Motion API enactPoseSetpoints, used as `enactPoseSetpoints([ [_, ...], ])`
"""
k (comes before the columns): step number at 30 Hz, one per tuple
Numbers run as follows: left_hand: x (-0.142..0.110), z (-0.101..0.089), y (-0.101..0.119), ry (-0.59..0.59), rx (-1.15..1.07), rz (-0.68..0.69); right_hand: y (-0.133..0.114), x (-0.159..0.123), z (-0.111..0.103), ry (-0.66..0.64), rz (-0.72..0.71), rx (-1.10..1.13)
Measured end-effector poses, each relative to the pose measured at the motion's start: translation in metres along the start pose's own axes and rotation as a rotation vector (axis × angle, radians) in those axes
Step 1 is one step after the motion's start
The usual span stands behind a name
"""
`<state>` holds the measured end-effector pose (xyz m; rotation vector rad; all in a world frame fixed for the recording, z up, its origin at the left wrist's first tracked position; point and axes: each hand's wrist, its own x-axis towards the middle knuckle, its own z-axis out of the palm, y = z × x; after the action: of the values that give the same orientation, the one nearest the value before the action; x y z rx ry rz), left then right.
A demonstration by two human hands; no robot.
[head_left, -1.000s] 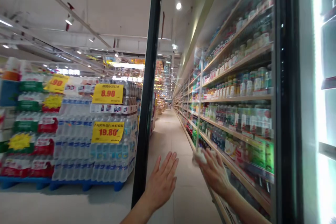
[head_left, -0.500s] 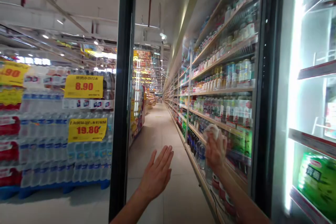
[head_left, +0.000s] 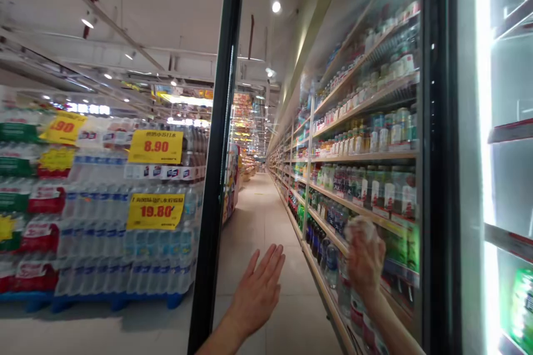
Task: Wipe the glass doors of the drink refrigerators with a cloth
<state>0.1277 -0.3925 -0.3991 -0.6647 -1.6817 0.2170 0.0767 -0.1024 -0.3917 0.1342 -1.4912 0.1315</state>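
Observation:
A tall glass door panel with a black frame [head_left: 220,138] stands in front of me. My left hand [head_left: 258,291] lies flat at the lower part of the pane, its fingers stretched out and nothing in it. Farther right, my right hand [head_left: 366,266] is slightly blurred and presses a crumpled white cloth [head_left: 361,228] toward the glass. The fingers close over the cloth, so part of it is hidden. Whether it is cloth or paper, I cannot tell for sure.
Shelves of bottles [head_left: 366,133] show through the pane on the right, beside a tiled aisle [head_left: 256,216]. Shrink-wrapped bottle packs [head_left: 95,233] with yellow price signs [head_left: 155,147] stand on blue pallets at left. A lit cooler with shelves [head_left: 510,133] is at the right edge.
My right hand has swept the cloth upward and to the right across the pane. My left hand has stayed nearly in place. The view swung right, then partly back.

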Motion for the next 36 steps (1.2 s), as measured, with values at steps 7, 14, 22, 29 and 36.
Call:
enactPoseSetpoints([
  [7,-0.002,-0.021,-0.031,-0.066,0.103,-0.098,-0.051,0.042,0.013,0.055,0.127,0.071],
  [14,0.0,-0.052,-0.062,-0.014,0.168,-0.152,-0.129,0.135,0.018,-0.04,-0.189,0.157],
  [22,0.001,-0.092,-0.107,0.071,0.251,-0.235,-0.193,0.14,0.016,-0.132,-0.759,0.31],
  [29,0.006,-0.105,-0.122,0.092,0.246,-0.292,-0.219,0.233,0.021,-0.05,-0.29,0.166],
  [36,0.027,-0.115,-0.121,0.119,0.257,-0.237,-0.216,0.205,0.021,-0.09,-0.672,0.21],
])
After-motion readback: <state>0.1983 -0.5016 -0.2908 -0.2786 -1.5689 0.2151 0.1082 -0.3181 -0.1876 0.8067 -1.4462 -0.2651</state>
